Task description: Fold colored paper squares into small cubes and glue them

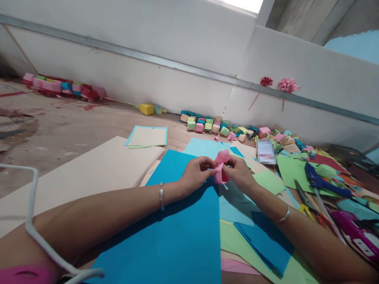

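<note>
Between my two hands is a folded pink paper piece (219, 173), partly shaped like a small open box with a flap at its top. My left hand (197, 175) pinches its left side between thumb and fingers. On the other side, my right hand (238, 171) grips the right edge, and its fingers hide part of the paper. Both hands are raised over a large blue sheet (174, 221) and light blue paper (237, 205). Darker blue folded sheets (266, 240) lie below my right forearm.
A blue glue gun (322, 179), scissors (306, 195) and a magenta device (355, 232) lie at right among paper scraps. Small coloured paper boxes (204, 124) line the wall. A large cream sheet (89, 177) spreads at left. A white cable (32, 209) crosses my left arm.
</note>
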Demonstrator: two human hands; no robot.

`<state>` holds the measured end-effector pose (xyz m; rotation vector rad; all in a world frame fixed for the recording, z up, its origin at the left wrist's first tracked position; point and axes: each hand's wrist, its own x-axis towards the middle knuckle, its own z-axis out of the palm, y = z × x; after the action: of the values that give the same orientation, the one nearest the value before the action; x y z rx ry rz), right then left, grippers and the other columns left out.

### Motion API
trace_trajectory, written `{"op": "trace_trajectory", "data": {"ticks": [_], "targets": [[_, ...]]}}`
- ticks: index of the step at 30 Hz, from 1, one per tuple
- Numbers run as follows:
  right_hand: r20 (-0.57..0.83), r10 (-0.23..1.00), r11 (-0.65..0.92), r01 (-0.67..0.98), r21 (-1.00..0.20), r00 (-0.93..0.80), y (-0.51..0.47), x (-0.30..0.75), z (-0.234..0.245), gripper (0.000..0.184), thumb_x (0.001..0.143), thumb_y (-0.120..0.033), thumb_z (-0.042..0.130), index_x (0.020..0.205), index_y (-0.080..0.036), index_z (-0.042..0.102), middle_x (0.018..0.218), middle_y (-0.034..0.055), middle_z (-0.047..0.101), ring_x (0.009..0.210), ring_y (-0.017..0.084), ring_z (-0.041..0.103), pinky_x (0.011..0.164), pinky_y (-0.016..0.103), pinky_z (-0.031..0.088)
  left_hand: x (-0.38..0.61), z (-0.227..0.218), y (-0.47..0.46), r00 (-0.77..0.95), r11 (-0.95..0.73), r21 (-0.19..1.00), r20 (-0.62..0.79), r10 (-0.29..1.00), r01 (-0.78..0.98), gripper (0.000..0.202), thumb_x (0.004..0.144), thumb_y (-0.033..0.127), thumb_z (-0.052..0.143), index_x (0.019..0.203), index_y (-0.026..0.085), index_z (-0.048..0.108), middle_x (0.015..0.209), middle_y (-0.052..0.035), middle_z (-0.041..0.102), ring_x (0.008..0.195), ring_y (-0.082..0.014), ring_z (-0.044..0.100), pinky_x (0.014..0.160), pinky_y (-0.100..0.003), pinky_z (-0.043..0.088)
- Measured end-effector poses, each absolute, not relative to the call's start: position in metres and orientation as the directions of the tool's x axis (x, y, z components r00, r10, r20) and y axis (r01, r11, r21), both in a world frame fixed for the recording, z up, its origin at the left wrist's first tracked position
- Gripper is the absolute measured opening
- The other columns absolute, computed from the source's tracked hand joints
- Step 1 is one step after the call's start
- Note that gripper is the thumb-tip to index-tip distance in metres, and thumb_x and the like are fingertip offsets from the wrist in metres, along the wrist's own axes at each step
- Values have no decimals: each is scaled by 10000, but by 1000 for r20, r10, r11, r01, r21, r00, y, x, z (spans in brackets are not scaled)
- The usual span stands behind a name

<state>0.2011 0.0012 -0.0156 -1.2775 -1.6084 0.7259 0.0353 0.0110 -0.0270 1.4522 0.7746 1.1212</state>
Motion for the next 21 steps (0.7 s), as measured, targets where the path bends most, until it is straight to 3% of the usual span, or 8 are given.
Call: {"op": "trace_trajectory", "data": {"ticks": [3, 10, 16, 21], "targets": [[316, 949, 283, 443, -850, -1, 2, 202, -16, 150, 693, -257, 585, 772, -169, 677, 740, 25, 658, 655, 159, 565, 600, 278, 446, 34, -25, 10, 346, -216, 970, 242, 906, -113, 118, 691, 157, 707, 780, 143, 631, 810, -27, 668, 777, -156, 646, 760, -313, 539], [379, 920, 270, 546, -793, 96, 0, 203, -15, 117, 706, -255, 595, 749, -166, 658, 667, 13, 623, 613, 155, 531, 571, 275, 411, 35, -23, 6, 413, -168, 975, 213, 885, -143, 337, 630, 222, 794, 881, 152, 581, 909, -42, 640, 842, -186, 652, 720, -308, 539], [425, 903, 312, 575, -756, 69, -3, 201, -11, 110, 724, -264, 587, 735, -171, 644, 644, -5, 586, 600, 142, 501, 575, 268, 396, 34, -25, 9, 346, -136, 980, 179, 921, -146, 239, 667, 251, 760, 770, 152, 568, 757, 2, 604, 698, -126, 600, 656, -260, 489], [422, 902, 318, 524, -790, 89, 4, 206, -18, 140, 718, -251, 559, 770, -167, 658, 713, 15, 625, 668, 164, 542, 624, 279, 429, 32, -21, 6, 424, -77, 975, 161, 891, -207, 203, 676, 213, 725, 857, 148, 658, 882, -57, 673, 830, -177, 641, 748, -295, 504]]}}
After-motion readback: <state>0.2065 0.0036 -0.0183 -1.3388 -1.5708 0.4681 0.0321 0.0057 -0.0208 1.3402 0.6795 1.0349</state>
